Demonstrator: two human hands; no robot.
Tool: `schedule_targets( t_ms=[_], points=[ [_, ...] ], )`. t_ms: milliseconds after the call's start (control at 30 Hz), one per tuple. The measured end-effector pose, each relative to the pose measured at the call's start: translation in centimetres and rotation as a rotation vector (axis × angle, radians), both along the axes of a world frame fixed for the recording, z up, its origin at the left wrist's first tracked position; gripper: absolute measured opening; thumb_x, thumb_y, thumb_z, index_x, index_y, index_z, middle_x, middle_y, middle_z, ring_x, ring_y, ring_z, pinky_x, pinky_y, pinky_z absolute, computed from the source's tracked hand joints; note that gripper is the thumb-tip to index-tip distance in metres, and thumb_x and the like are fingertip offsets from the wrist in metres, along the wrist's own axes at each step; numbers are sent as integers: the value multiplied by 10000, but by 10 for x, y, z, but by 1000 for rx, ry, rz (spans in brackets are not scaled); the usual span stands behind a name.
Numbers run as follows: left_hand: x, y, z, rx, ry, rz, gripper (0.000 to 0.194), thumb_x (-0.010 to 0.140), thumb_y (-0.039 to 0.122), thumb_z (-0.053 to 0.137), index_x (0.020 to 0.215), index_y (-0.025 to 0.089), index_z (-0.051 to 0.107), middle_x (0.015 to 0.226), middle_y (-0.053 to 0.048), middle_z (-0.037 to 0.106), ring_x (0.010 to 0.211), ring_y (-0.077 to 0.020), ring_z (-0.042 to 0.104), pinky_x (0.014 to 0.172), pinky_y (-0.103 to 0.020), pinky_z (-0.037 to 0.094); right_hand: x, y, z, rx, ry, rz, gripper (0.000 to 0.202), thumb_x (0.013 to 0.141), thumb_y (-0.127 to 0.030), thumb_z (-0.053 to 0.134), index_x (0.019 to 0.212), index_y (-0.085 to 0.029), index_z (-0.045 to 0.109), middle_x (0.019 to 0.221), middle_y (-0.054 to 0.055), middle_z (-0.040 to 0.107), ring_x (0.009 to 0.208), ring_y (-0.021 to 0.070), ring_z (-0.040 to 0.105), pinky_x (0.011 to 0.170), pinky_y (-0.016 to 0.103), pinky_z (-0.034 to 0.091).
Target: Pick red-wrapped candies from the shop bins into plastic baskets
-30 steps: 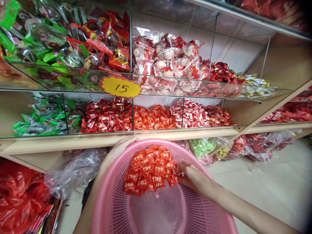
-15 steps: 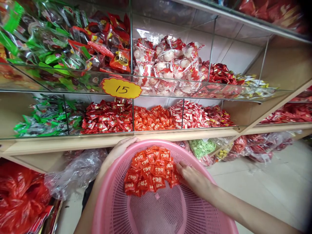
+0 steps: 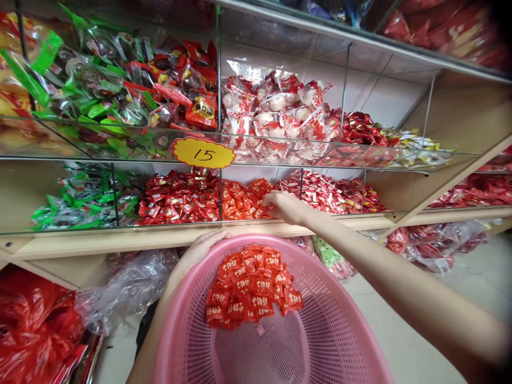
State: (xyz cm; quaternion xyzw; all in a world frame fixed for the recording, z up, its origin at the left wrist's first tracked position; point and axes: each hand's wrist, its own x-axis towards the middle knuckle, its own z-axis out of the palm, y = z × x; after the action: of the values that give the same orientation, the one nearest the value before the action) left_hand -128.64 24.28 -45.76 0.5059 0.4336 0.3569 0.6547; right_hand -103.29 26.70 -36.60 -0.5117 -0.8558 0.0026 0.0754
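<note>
A pink plastic basket [image 3: 344,298] is tilted below the shelf, with a heap of orange-red candy packets [image 3: 248,288] inside. My left hand [image 3: 204,245] holds the basket's rim at its upper left, fingers wrapped against the outside. Above the basket, my right hand [image 3: 284,205] reaches over the shelf's front edge at the right end of the orange-red candy compartment [image 3: 244,200]. Its fingers are curled over the packets there; whether they hold one is hidden.
Glass dividers separate dark red candies [image 3: 180,197], red-white candies [image 3: 316,189] and green packets [image 3: 88,197]. A yellow price tag [image 3: 204,153] hangs above. Clear plastic bags [image 3: 128,288] and a red bag [image 3: 36,325] lie below the wooden shelf edge [image 3: 100,241].
My right hand has left the packets inside the basket and moved up to the shelf compartment. My left hand stays on the rim, and the view has shifted slightly.
</note>
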Motion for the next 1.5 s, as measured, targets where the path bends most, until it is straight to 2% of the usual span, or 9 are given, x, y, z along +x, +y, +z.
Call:
schedule_targets(
  t_ms=[133, 267, 567, 867, 967, 1133, 1233, 1367, 1500],
  points=[
    [-1, 1, 0, 50, -1, 4, 242, 728, 433, 650, 812, 213, 704, 890, -9, 707, 878, -184, 617, 876, -276, 409, -8, 37, -19, -114, -75, 63, 358, 681, 6, 573, 1001, -134, 652, 1050, 92, 642, 952, 191, 582, 800, 245, 406],
    [0, 0, 0, 52, -19, -7, 256, 737, 430, 643, 839, 202, 698, 906, -12, 703, 863, -183, 614, 869, -287, 415, -15, 51, -25, -220, -113, -22, 403, 646, -34, 628, 1017, -180, 683, 1009, 39, 684, 912, 180, 620, 789, 200, 424],
    [1, -2, -1, 31, -61, -11, 286, 753, 434, 627, 894, 197, 703, 900, -21, 700, 839, -172, 610, 837, -280, 428, -17, 45, -18, -325, -204, -81, 235, 738, -180, 601, 943, -168, 715, 920, 55, 707, 830, 181, 629, 701, 220, 429],
    [0, -2, 2, -4, -6, 12, 305, 734, 457, 641, 860, 185, 697, 998, -48, 700, 807, -176, 629, 812, -287, 443, -13, 39, -10, -287, -32, -155, 290, 703, -194, 687, 985, -130, 683, 935, 65, 680, 834, 170, 594, 665, 205, 406],
    [1, -1, 2, -24, -5, 24, 317, 729, 453, 648, 869, 174, 701, 1004, -56, 697, 814, -175, 626, 818, -289, 442, -4, 14, 7, -186, 178, -101, 308, 713, -237, 689, 998, -129, 648, 889, 58, 650, 774, 150, 561, 671, 229, 409],
    [2, -2, 3, -47, -30, 39, 277, 728, 425, 662, 868, 189, 704, 929, -36, 703, 833, -167, 621, 815, -274, 440, 15, -66, 19, -138, 625, -2, 326, 755, -364, 648, 980, -146, 560, 827, 18, 569, 644, 107, 472, 586, 245, 399],
    [2, -4, 4, -50, -32, 29, 263, 736, 441, 646, 844, 209, 704, 847, -25, 710, 766, -165, 626, 776, -280, 449, 29, -109, -5, -215, 527, -50, 233, 815, -340, 581, 957, -168, 513, 755, -2, 535, 594, 104, 445, 541, 240, 373],
    [2, -5, 5, -52, -27, -6, 274, 736, 460, 632, 834, 214, 700, 751, -19, 706, 689, -173, 634, 754, -297, 454, 39, -143, -54, -133, 257, -86, 12, 844, -190, 485, 841, -182, 477, 870, 53, 546, 726, 142, 511, 623, 268, 395],
    [1, -4, 5, -43, -12, -15, 271, 745, 457, 623, 839, 213, 693, 813, -20, 716, 707, -167, 637, 750, -286, 454, 34, -155, -81, -142, 71, -127, 136, 819, -60, 396, 806, -182, 456, 891, 81, 559, 704, 143, 547, 590, 259, 396]
  ],
)
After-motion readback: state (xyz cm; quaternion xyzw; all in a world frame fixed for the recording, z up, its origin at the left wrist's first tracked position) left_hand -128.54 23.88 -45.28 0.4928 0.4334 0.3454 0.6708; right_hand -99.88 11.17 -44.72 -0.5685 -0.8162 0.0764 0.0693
